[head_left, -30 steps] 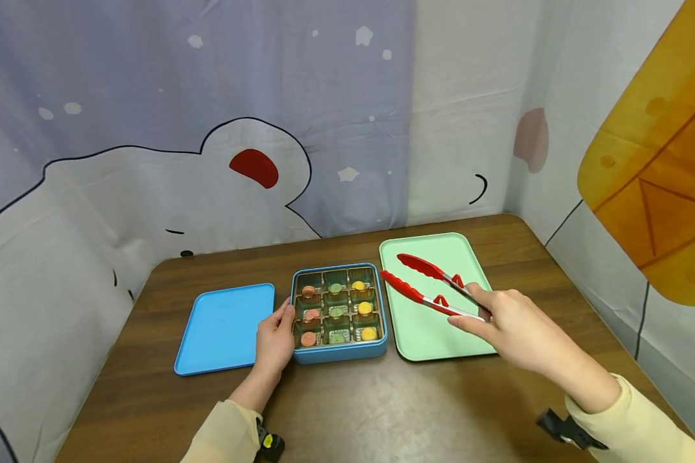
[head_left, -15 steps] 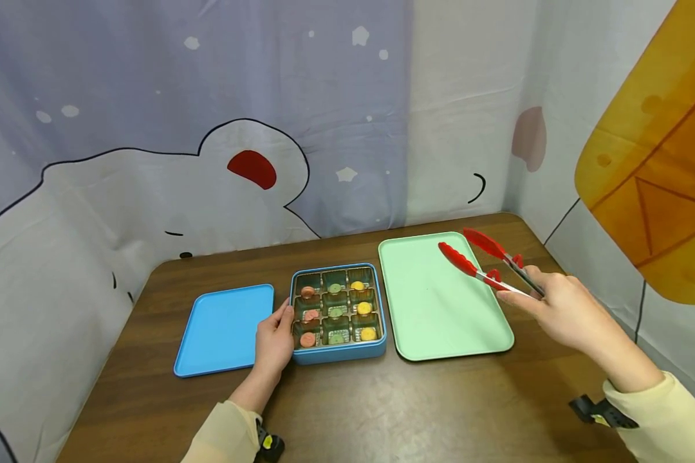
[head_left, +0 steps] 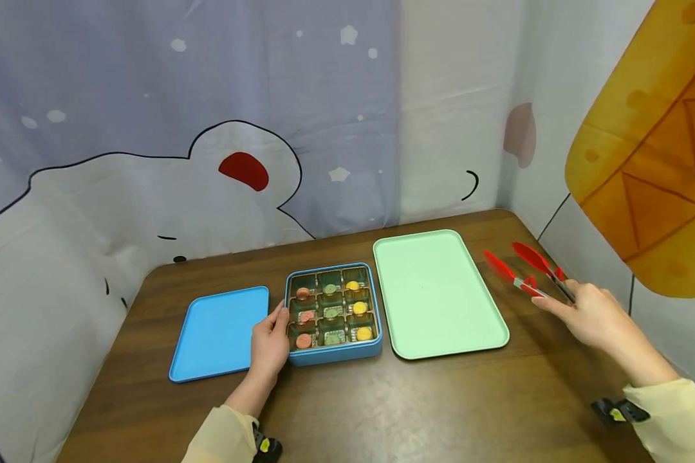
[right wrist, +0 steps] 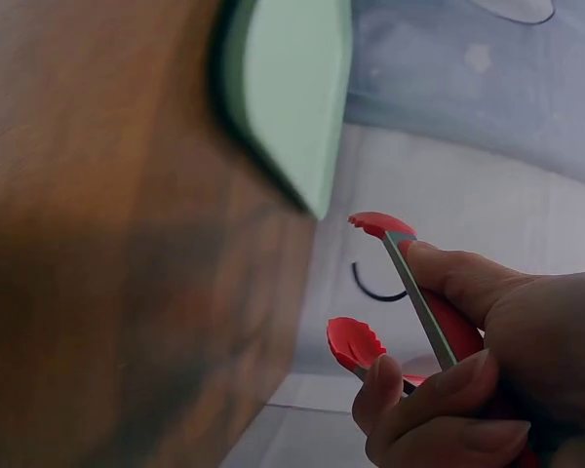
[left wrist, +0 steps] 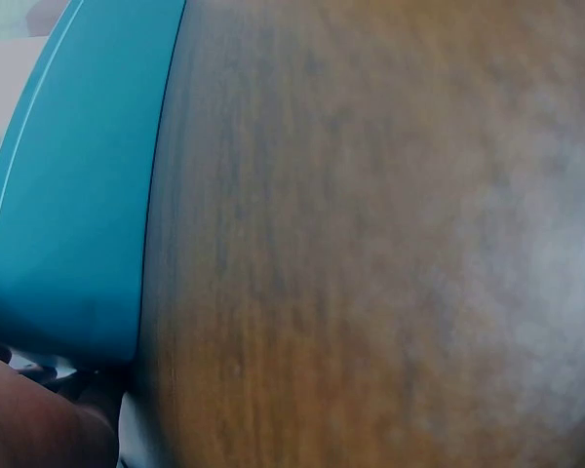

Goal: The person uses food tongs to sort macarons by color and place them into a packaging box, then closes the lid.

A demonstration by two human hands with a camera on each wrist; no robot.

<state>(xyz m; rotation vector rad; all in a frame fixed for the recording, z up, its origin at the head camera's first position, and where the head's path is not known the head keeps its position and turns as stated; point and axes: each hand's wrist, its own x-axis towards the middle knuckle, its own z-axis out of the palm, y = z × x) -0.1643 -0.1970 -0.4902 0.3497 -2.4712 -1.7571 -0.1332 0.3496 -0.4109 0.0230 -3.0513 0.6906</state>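
Observation:
In the head view a blue box (head_left: 336, 354) stands mid-table, holding a clear divided insert. Its compartments contain small round pieces: pinkish ones (head_left: 304, 341) on the left, green ones (head_left: 332, 312) in the middle and yellow ones (head_left: 363, 334) on the right. My left hand (head_left: 269, 344) grips the box's left side, thumb at the rim. Over the table's right side, my right hand (head_left: 599, 315) holds red-tipped tongs (head_left: 531, 256). The tong tips are spread apart with nothing between them. In the right wrist view, thumb and fingers wrap the tongs' metal arms (right wrist: 424, 307).
A pale green tray (head_left: 440, 296) lies on the wooden table (head_left: 417, 411), between the box and the tongs. Left of the box is a flat blue tray or lid (head_left: 220, 334). A printed curtain (head_left: 347, 96) hangs behind the table.
My right hand has carried the tongs rightward, from over the green tray to beyond its right edge. My left hand stays on the box.

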